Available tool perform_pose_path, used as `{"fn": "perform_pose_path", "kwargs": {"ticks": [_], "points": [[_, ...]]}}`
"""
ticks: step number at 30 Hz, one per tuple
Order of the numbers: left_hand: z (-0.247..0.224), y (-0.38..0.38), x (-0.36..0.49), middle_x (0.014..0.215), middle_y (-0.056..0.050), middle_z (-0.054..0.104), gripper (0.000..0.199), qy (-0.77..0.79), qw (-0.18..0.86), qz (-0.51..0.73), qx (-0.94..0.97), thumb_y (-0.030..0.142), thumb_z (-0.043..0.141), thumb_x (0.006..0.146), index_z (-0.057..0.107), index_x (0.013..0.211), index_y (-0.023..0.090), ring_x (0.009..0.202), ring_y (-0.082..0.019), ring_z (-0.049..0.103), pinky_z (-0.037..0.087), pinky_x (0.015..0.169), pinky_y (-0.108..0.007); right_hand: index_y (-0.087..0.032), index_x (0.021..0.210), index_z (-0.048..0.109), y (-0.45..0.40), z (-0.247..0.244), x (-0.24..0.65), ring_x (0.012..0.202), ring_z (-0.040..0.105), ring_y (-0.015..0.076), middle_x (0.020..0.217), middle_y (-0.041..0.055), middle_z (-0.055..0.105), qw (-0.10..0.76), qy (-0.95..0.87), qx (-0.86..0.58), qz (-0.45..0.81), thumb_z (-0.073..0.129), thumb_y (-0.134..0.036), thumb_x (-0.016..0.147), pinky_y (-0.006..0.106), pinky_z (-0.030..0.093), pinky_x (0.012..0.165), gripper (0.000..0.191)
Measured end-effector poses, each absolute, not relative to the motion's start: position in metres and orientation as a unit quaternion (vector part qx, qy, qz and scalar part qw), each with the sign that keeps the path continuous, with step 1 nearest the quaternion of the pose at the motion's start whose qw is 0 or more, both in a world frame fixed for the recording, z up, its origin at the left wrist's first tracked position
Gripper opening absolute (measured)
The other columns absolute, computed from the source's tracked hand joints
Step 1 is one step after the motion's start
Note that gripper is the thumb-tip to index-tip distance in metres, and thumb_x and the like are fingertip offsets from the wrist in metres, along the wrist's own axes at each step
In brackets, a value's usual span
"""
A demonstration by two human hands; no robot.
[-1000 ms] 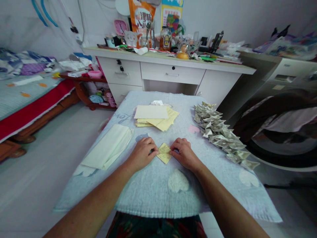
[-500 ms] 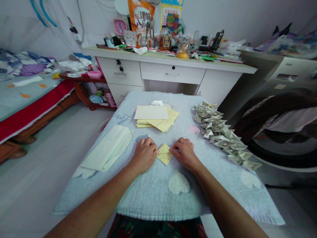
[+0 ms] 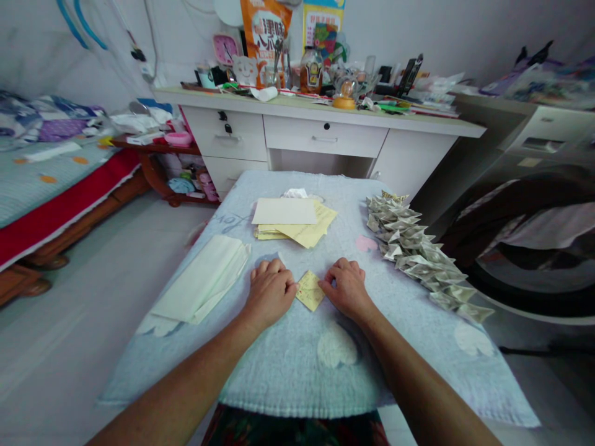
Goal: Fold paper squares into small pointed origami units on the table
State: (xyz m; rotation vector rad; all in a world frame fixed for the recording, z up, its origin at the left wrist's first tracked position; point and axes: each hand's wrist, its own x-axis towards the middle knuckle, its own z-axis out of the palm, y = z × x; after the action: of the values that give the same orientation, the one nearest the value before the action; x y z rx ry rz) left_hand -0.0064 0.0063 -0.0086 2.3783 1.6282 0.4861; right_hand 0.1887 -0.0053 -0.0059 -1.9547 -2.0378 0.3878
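A small folded square of yellow paper lies on the cloth-covered table, turned like a diamond between my hands. My left hand is closed, its thumb and forefinger pinching the left corner of the paper. At the right corner, my right hand has its fingers curled, with thumb and forefinger on the edge. Farther back sits a pile of yellow paper sheets, with a pale card on top. To the right stands a long row of folded paper pieces with pointed tips, nested together.
A folded pale green sheet rests at the left on the light blue cloth. Behind the table is a white desk crowded with a jar, bags and a clock. A bed stands left, a washing machine right.
Both hands stay at the paper's side corners with only a very slight shift. The folded yellow paper looks almost the same, and the view has moved a little.
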Motion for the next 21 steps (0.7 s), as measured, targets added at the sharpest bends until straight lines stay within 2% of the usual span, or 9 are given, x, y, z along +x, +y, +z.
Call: {"fn": "perform_pose_path", "kwargs": {"ticks": [2, 4, 7, 12, 21], "points": [[-0.008, 0.007, -0.007, 0.092, -0.005, 0.058, 0.012, 0.551, 0.110, 0.174, 0.809, 0.029, 0.059, 0.081, 0.064, 0.073, 0.021, 0.094, -0.025, 0.046, 0.036, 0.079, -0.040, -0.020, 0.071, 0.066, -0.006, -0.005, 0.188, 0.094, 0.042, 0.0224, 0.093, 0.0056, 0.055, 0.148, -0.705, -0.680, 0.136, 0.064, -0.032, 0.081, 0.034, 0.027, 0.076, 0.016], [-0.009, 0.008, -0.008, 0.097, -0.005, 0.058, 0.010, 0.529, 0.113, 0.199, 0.817, 0.027, 0.061, 0.079, 0.066, 0.087, 0.022, 0.097, -0.025, 0.045, 0.037, 0.082, -0.040, -0.020, 0.072, 0.066, -0.006, -0.004, 0.188, 0.094, 0.042, 0.0223, 0.093, 0.0056, 0.055, 0.150, -0.706, -0.679, 0.135, 0.064, -0.032, 0.081, 0.033, 0.027, 0.076, 0.016], [-0.012, 0.012, -0.010, 0.108, -0.004, 0.058, 0.032, 0.459, 0.126, 0.229, 0.849, 0.019, 0.060, 0.080, 0.065, 0.110, 0.028, 0.102, -0.023, 0.043, 0.038, 0.088, -0.040, -0.020, 0.072, 0.066, -0.006, -0.003, 0.187, 0.093, 0.043, 0.0224, 0.093, 0.0056, 0.055, 0.150, -0.706, -0.679, 0.134, 0.064, -0.033, 0.081, 0.033, 0.027, 0.076, 0.017], [-0.019, 0.016, -0.011, 0.116, -0.002, 0.061, 0.033, 0.402, 0.128, 0.220, 0.879, 0.013, 0.052, 0.086, 0.070, 0.106, 0.031, 0.104, -0.023, 0.041, 0.037, 0.094, -0.042, -0.020, 0.072, 0.065, -0.006, -0.005, 0.188, 0.093, 0.042, 0.0225, 0.094, 0.0057, 0.055, 0.152, -0.703, -0.684, 0.126, 0.065, -0.035, 0.080, 0.033, 0.027, 0.076, 0.018], [-0.018, 0.017, -0.014, 0.119, -0.003, 0.059, 0.033, 0.411, 0.145, 0.199, 0.878, 0.014, 0.055, 0.085, 0.071, 0.107, 0.033, 0.107, -0.022, 0.043, 0.039, 0.096, -0.041, -0.020, 0.074, 0.064, -0.006, -0.003, 0.200, 0.095, 0.043, 0.0228, 0.097, 0.0050, 0.055, 0.161, -0.702, -0.678, 0.145, 0.067, -0.031, 0.080, 0.033, 0.026, 0.075, 0.013]]}}
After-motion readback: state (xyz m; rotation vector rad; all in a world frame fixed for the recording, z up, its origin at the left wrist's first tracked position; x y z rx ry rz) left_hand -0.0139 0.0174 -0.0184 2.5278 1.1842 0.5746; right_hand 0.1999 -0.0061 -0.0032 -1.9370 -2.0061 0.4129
